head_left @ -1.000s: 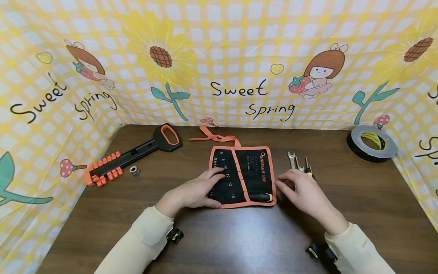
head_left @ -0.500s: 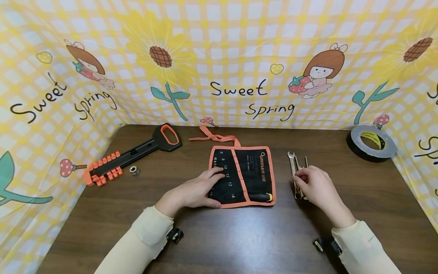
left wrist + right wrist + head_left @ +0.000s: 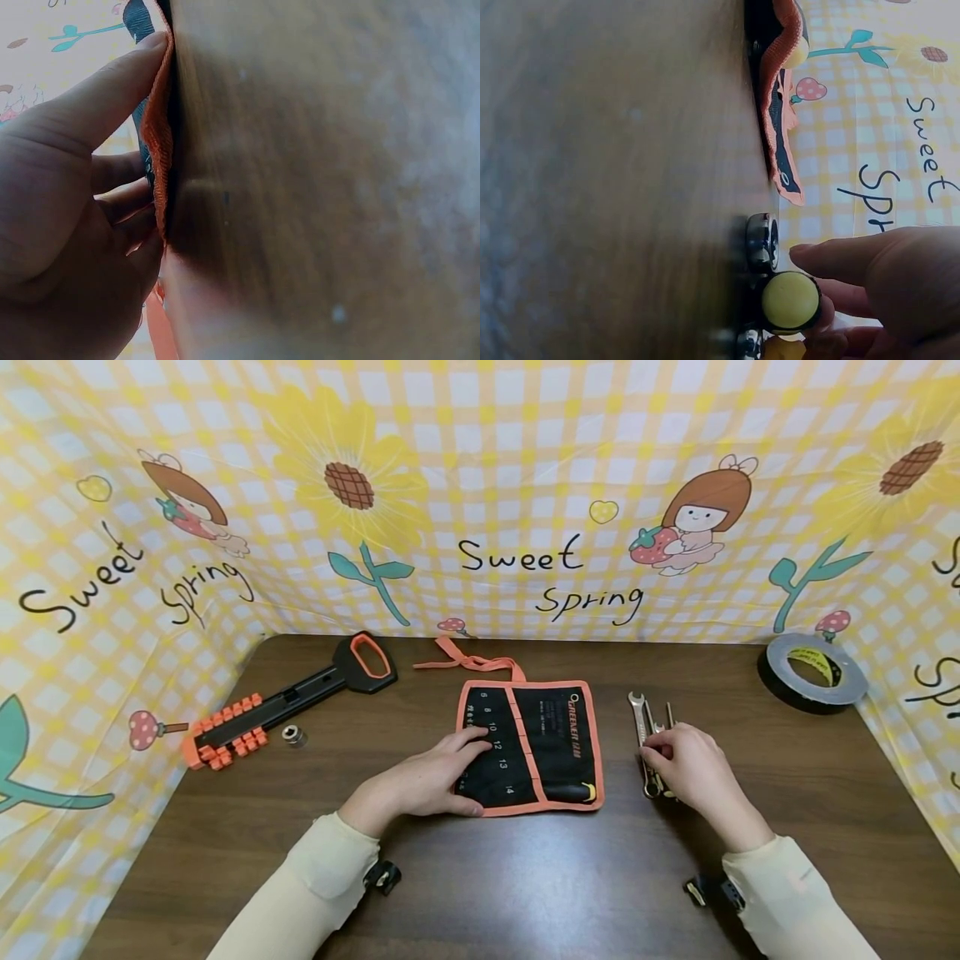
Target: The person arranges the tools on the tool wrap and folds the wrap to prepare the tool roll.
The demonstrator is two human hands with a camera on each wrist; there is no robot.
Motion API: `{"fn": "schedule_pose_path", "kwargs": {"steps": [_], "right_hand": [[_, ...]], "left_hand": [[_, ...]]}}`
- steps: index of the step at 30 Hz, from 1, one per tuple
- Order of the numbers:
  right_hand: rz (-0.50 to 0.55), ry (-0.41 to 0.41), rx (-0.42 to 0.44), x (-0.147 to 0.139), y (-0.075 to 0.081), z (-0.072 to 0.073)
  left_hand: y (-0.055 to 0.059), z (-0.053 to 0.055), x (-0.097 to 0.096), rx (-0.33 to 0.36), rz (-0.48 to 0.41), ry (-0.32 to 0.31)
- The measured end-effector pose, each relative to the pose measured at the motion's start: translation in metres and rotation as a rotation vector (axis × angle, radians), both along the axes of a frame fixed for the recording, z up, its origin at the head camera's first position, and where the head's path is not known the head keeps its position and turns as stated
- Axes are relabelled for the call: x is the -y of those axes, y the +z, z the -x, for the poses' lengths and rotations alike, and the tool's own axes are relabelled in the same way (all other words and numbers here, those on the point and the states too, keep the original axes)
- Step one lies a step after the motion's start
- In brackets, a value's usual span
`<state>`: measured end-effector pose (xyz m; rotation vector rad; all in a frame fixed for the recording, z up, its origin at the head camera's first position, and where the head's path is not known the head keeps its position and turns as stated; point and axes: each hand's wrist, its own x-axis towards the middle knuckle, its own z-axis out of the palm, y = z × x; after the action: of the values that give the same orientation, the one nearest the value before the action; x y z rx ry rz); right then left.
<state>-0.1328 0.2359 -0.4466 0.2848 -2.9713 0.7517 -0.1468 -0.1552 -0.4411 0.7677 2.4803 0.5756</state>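
Observation:
My left hand (image 3: 431,772) rests on the left side of a black tool pouch (image 3: 558,727) with orange edging and numbered slots. In the left wrist view its thumb (image 3: 112,94) lies along the pouch's orange edge. A yellow-ended handle (image 3: 589,792) sits in the pouch's near slot. My right hand (image 3: 693,772) is over a small group of tools, thumb and forefinger tips at a silver wrench (image 3: 638,714). Beside it lies a screwdriver (image 3: 670,712), its yellow handle end (image 3: 790,301) near the fingers in the right wrist view. The hand partly covers these tools; whether it pinches one is unclear.
A black tool rack (image 3: 300,697) with orange clips and a handle lies at the left, a metal socket (image 3: 294,736) beside it. A roll of tape (image 3: 780,681) lies at the far right. Orange tie straps (image 3: 483,660) extend behind the pouch. A patterned cloth stands around the table.
My right hand has moved from the pouch's right edge rightward to the wrench and stayed there over the last half second. My left hand and the pouch have not moved.

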Motion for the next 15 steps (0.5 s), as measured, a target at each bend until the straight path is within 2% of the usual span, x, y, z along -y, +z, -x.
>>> {"fn": "schedule_pose_path", "kwargs": {"steps": [7,15], "right_hand": [[-0.025,0.008,0.016,0.0027,-0.0009,0.0007],[-0.006,0.021,0.016,0.0044,-0.0019,0.0018]], "left_hand": [[-0.0009,-0.0001,0.0006,-0.001,-0.003,-0.005],[-0.0003,0.0001,0.0006,0.002,-0.004,-0.004]]}}
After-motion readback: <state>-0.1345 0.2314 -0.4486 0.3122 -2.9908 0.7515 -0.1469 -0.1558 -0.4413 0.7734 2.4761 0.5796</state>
